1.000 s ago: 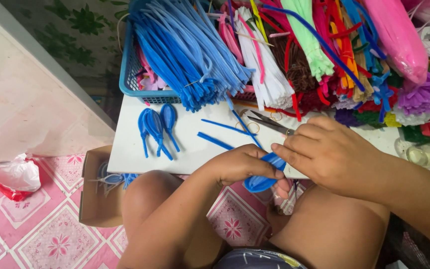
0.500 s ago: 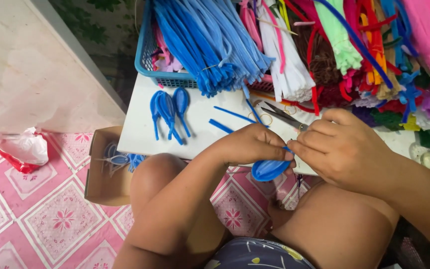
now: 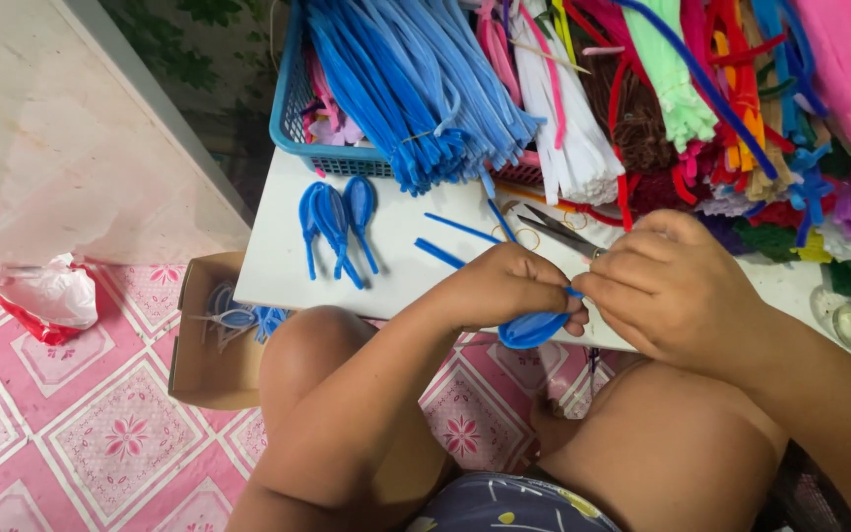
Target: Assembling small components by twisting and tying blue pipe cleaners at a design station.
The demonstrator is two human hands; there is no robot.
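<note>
Pink floor tiles fill the lower left, below the white worktop point(image 3: 278, 266). At frame centre my left hand point(image 3: 514, 286) and right hand point(image 3: 667, 291) both pinch shut on 1 blue pipe-cleaner loop point(image 3: 532, 329). It looks light, fuzzy, bendable; best gripped at its twisted neck.

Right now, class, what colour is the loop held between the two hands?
Blue. The loop shows best in the head view, pinched between the left hand and right hand.

Blue plastic mesh basket point(image 3: 293, 118) holds long blue pipe cleaners point(image 3: 416, 89), at the back of white low table point(image 3: 278, 256). Finished blue looped pipe-cleaner shapes point(image 3: 335, 219) lie before it. Open cardboard box point(image 3: 204, 360) on floor, left of knee.
</note>
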